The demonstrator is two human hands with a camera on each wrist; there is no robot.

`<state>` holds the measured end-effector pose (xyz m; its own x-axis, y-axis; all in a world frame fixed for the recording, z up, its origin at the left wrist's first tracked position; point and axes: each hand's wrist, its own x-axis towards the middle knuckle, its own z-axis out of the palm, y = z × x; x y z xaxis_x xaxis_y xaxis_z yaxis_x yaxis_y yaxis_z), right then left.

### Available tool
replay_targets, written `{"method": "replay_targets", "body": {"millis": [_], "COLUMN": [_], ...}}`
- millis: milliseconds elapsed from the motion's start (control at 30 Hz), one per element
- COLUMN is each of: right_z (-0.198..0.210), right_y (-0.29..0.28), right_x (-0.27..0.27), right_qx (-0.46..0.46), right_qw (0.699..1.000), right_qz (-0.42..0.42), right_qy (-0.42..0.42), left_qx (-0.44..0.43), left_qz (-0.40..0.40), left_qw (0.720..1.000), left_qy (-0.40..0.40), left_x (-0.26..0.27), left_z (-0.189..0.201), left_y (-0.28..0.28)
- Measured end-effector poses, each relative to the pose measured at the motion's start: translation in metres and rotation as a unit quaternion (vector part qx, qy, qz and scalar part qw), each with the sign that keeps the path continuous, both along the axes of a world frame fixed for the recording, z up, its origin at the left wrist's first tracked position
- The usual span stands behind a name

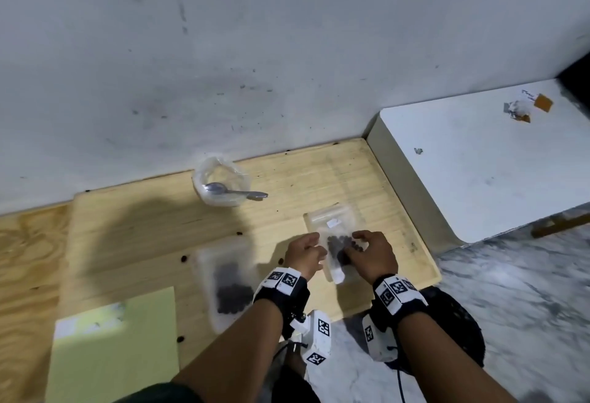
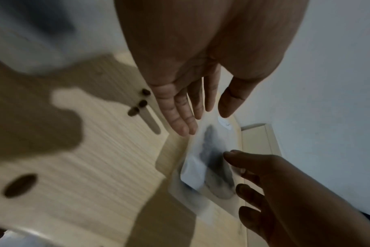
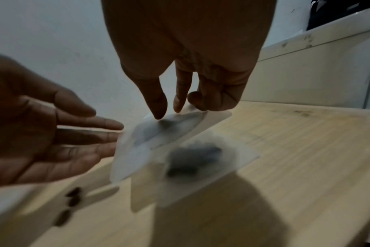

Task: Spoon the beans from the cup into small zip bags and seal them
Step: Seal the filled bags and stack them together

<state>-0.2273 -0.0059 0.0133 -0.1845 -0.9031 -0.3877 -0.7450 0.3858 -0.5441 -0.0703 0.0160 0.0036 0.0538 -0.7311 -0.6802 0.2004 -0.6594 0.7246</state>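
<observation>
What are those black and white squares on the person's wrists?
Each bare forearm wears a black wrist strap with white blocks printed with black-and-white square code markers. A white camera box, also marked, hangs under the left wrist, another under the right, with thin black cables trailing down. No sleeves show.

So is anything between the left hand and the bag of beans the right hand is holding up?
Nothing visible. The left hand is open with its fingertips right at the edge of the zip bag that the right hand pinches; a second filled bag lies below.
</observation>
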Motion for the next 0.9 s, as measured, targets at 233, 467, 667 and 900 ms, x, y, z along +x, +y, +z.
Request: {"method": "replay_targets", "body": {"millis": [233,467,667,900], "right_z": [-0.017,-0.008,-0.008,-0.008], "right_y": [0.004,0.039,0.072,0.086], "right_x": [-0.005,0.050,0.121,0.172], "right_qx": [0.039,-0.128,0.043,0.088], "right_qw": [0.998,0.986,0.971,0.972], "right_qz": [0.038,0.090,0.209,0.219], "right_qy": [0.043,-0.060,-0.110,0.015], "left_qx": [0.023,-0.052,-0.028,0.030], "left_qz": [-0.027,0.075,0.153,0.119], "left_qw": [0.999,0.991,0.960,0.955], "left_qy": [-0.026,-0.093,-0.234,-0.270], "left_x": [-0.005,0.052,0.120,0.155], "left_z": [-0.007,0.015,0.017,0.003], "left_y": [-0.004,0.025,0.077,0.119]}}
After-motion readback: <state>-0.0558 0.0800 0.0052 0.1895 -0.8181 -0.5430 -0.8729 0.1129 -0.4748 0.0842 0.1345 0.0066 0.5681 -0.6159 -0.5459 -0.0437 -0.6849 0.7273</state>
